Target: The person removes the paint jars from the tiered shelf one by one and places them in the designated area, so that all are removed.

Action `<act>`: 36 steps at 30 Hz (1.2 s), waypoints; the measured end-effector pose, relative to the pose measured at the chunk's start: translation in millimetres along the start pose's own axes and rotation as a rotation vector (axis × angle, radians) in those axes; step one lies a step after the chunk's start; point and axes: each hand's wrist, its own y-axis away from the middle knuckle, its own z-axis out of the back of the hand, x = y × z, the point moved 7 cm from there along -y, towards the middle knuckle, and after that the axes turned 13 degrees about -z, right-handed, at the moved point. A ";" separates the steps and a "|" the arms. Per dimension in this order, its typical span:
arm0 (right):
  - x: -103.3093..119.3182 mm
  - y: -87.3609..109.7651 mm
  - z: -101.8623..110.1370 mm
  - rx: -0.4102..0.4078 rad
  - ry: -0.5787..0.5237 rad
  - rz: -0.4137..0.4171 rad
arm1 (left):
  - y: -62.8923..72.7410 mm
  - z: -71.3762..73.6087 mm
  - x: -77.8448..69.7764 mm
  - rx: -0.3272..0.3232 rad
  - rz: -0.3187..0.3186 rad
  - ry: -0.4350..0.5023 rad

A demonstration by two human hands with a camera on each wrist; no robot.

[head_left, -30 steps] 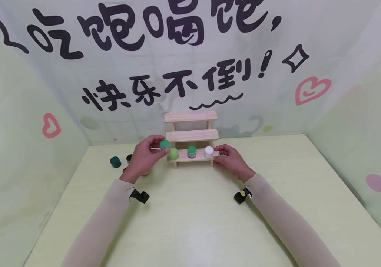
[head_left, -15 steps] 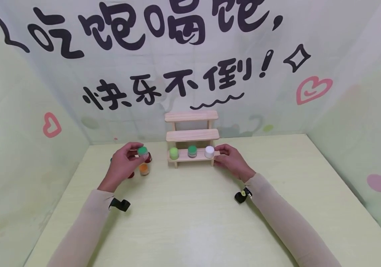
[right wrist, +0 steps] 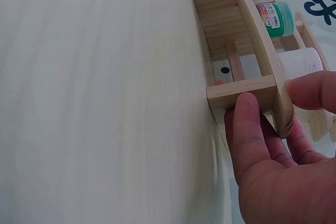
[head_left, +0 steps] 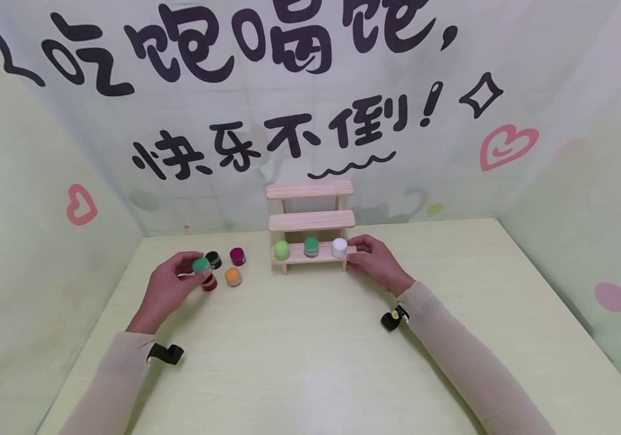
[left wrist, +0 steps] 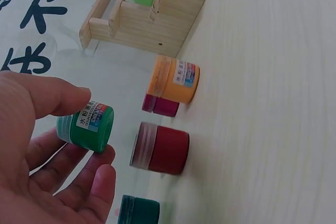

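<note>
While held above its neighbours, green jar (head_left: 200,264) in left-hand fingers (left wrist: 100,174), table edge well apart.

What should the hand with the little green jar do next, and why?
Probably lower the green jar onto the table beside the red jar. The left hand pinches it just above the loose jars, away from the wooden rack, where the right hand grips the rack's end. There looks to be bare table nearby.

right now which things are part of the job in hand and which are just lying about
In use:
left hand pinching green-lidded jar
right hand gripping wooden rack

Lying about:
red jar
orange jar
magenta jar
black-lidded jar
</note>
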 end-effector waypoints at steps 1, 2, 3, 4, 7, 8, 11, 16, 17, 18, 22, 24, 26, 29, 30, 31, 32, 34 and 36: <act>-0.4 0.0 0.3 -0.003 0.001 -0.003 | 2.1 2.3 3.8 -0.003 0.006 -0.001; -0.4 0.3 0.5 -0.005 0.004 -0.002 | 3.9 4.6 7.8 -0.004 0.012 -0.001; -0.6 0.3 0.6 -0.006 0.007 -0.001 | 5.7 7.0 11.5 -0.008 0.019 -0.003; -0.8 0.3 0.7 -0.006 0.010 0.000 | 7.5 9.1 15.1 -0.008 0.025 -0.002; -1.1 0.6 0.5 -0.005 0.014 0.000 | 12.5 14.9 25.8 -0.010 0.049 -0.017; -1.0 0.8 0.4 -0.004 0.015 -0.001 | 13.8 16.4 29.1 -0.009 0.054 -0.024; -0.6 1.5 0.3 -0.006 0.016 -0.004 | 16.7 19.8 38.9 -0.011 0.073 -0.049; -0.2 2.1 0.4 -0.010 0.022 -0.004 | 19.3 22.7 54.8 -0.004 0.109 -0.072; 0.0 2.1 0.4 -0.011 0.024 -0.004 | 19.9 22.9 57.2 0.001 0.115 -0.076; 0.2 2.2 0.3 -0.010 0.024 -0.005 | 20.5 23.1 59.2 0.006 0.120 -0.081; 0.4 1.8 0.3 -0.008 0.023 -0.009 | 22.4 23.3 62.5 0.010 0.136 -0.099; 0.0 1.5 0.6 -0.007 0.021 -0.009 | 22.3 23.0 61.7 0.009 0.135 -0.107; -0.2 1.2 0.8 -0.005 0.016 -0.007 | 21.9 22.2 61.1 0.011 0.130 -0.112; -0.3 0.8 0.6 0.000 0.008 -0.002 | 21.1 21.3 61.3 0.018 0.123 -0.117; -0.3 0.6 0.5 0.002 0.008 -0.001 | 20.8 21.0 61.8 0.021 0.123 -0.118; -0.4 0.4 0.5 0.003 0.006 0.000 | 20.7 20.7 62.2 0.025 0.123 -0.119; -0.5 0.2 0.4 0.004 0.006 0.000 | 20.6 20.8 62.8 0.029 0.123 -0.120; -0.5 0.0 0.4 0.004 0.008 0.002 | 20.7 21.0 63.4 0.034 0.125 -0.118; -0.6 0.0 0.5 0.004 0.010 0.001 | 20.8 21.4 63.1 0.037 0.129 -0.109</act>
